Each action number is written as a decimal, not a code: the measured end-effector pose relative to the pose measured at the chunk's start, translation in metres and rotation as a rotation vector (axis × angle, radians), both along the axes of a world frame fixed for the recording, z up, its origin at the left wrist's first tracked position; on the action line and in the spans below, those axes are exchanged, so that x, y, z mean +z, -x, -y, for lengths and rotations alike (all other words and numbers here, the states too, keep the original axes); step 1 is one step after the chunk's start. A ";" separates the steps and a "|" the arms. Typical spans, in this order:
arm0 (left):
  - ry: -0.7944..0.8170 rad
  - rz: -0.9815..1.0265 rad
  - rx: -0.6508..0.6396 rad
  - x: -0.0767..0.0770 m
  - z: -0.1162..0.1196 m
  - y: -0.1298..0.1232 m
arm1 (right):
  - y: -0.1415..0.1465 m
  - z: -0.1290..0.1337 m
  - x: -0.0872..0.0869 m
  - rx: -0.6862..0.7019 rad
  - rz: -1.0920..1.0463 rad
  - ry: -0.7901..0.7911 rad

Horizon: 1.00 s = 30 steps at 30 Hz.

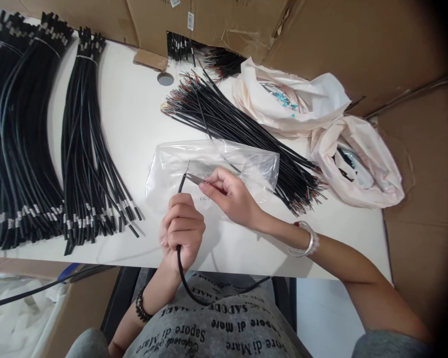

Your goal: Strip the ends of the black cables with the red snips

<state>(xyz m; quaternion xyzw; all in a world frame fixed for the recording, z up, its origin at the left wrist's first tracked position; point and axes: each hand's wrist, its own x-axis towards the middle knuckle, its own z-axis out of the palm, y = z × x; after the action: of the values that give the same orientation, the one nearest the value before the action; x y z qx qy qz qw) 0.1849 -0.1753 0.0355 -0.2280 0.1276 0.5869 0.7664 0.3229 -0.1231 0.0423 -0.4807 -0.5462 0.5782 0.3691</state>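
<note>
My left hand is wrapped round a black cable near its upper end, and the rest of the cable loops down over my lap. Thin wires stick up from the cable's tip. Pinched in my right hand is a small metal tool, perhaps tweezers or a blade, whose point touches the cable end. Beneath both hands lies a clear plastic bag on the white table.
Bundles of black cables with labelled ends lie on the left. Behind my hands is a loose pile of black cables. Two white plastic bags sit at the right. Cardboard walls the back and right side.
</note>
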 end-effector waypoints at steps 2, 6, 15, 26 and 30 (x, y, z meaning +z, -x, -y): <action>-0.021 -0.066 -0.006 0.000 -0.001 -0.001 | -0.001 -0.002 0.000 0.006 -0.023 0.050; -0.058 -0.191 -0.023 0.005 -0.003 -0.003 | -0.004 -0.005 0.003 0.016 -0.032 0.138; -0.014 -0.224 -0.192 0.012 -0.013 -0.004 | -0.019 -0.009 0.004 0.014 0.187 0.115; 0.028 0.093 -0.209 0.010 -0.014 -0.005 | -0.032 -0.014 0.005 0.049 0.258 0.099; 0.046 0.141 -0.200 0.009 -0.014 -0.004 | -0.030 -0.016 0.003 0.070 0.258 0.094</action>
<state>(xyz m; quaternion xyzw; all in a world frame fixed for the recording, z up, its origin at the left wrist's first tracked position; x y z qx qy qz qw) 0.1890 -0.1616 0.0446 -0.2724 0.1087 0.4869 0.8227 0.3530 -0.1072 0.0456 -0.5486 -0.5779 0.5489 0.2525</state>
